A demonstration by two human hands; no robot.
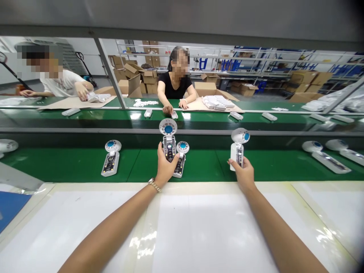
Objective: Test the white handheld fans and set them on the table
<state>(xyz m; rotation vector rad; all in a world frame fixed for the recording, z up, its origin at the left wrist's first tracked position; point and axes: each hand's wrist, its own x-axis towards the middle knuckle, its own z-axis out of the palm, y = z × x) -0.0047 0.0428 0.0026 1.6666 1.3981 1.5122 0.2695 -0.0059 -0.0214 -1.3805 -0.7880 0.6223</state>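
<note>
My left hand (165, 165) grips a handheld fan (168, 139) upright over the green belt (204, 165), my right hand (243, 173) grips another fan (238, 148) further right.

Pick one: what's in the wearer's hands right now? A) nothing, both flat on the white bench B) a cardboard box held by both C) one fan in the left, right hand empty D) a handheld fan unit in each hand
D: the left hand grips one fan unit upright, and the right hand grips another fan unit, both over the green conveyor belt.
</note>
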